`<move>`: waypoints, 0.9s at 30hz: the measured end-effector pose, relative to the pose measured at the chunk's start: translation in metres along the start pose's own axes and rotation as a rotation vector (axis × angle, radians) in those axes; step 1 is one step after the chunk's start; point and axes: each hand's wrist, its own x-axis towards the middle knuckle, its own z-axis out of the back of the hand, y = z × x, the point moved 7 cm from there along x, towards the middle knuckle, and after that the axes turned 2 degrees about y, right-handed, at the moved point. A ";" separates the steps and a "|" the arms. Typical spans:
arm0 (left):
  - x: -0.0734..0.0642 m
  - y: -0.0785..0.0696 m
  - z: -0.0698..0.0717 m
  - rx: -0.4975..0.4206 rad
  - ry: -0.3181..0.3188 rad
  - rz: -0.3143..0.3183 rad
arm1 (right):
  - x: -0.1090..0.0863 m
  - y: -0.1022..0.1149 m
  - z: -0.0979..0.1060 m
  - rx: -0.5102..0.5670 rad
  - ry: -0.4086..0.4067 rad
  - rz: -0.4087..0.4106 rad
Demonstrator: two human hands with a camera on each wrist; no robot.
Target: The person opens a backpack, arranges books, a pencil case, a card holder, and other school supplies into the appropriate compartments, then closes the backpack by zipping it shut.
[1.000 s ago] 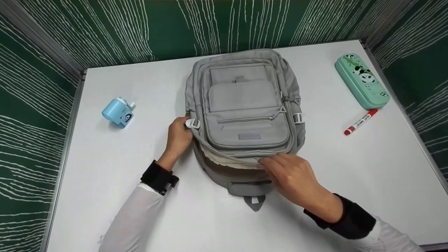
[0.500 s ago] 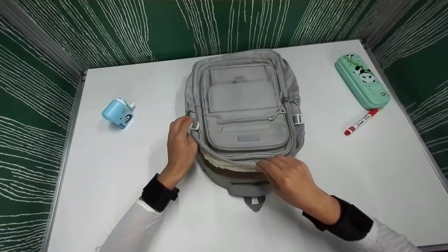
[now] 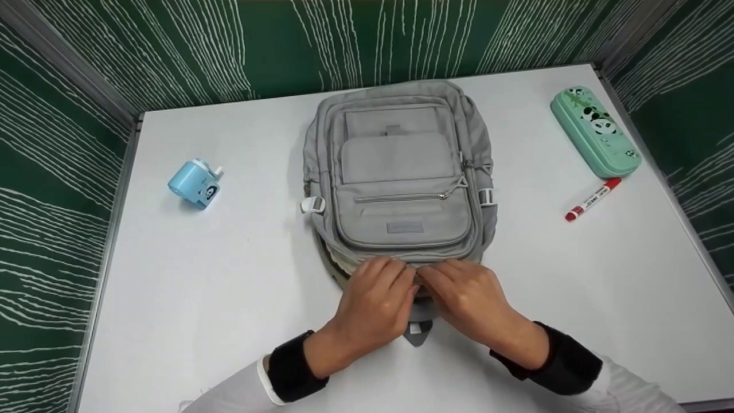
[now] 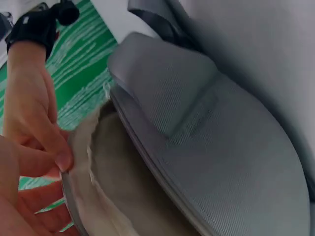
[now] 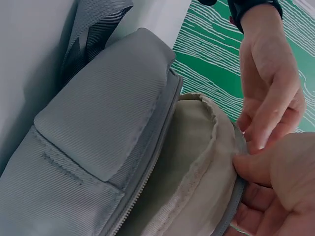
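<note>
A grey backpack [image 3: 401, 160] lies front panel up on a white table, its main compartment unzipped at the end nearest me. My left hand [image 3: 375, 301] and right hand [image 3: 473, 298] are side by side at this opening, both pinching the edge of its front flap. In the right wrist view, my right thumb [image 5: 253, 167] presses the flap's rim from the lining side, with fingers behind it. Between rim and back panel, the beige lining [image 5: 197, 123] shows. The left wrist view has the bag's padded grey handle [image 4: 157, 83] beside the gap.
A light blue pencil sharpener [image 3: 195, 183] with a crank stands on the left of the table [image 3: 189, 287]. At the right lie a green panda pencil case [image 3: 596, 132] and a red-capped marker [image 3: 593, 199]. Green, white-streaked panels [image 3: 367, 46] rise behind and on both sides.
My left hand has left the buckle on the bag's left side and come right, along the opening, to beside my right hand. The right hand has barely moved, still pinching the flap edge.
</note>
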 end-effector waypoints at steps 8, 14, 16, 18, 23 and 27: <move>-0.001 -0.003 -0.005 0.045 0.067 0.018 | 0.000 0.001 -0.003 0.031 0.010 0.018; -0.010 0.001 -0.002 0.015 0.079 0.022 | -0.001 -0.004 -0.003 0.091 0.019 0.056; -0.015 0.004 0.000 0.003 0.072 0.025 | -0.001 -0.009 -0.001 0.099 0.020 0.060; -0.020 0.007 0.003 -0.014 0.062 0.032 | -0.002 -0.013 0.000 0.102 0.026 0.061; -0.032 0.016 0.010 -0.054 0.044 0.055 | -0.004 -0.033 0.004 0.107 0.024 0.045; -0.042 0.024 0.015 -0.067 0.032 0.078 | -0.003 -0.066 0.004 0.096 0.055 -0.025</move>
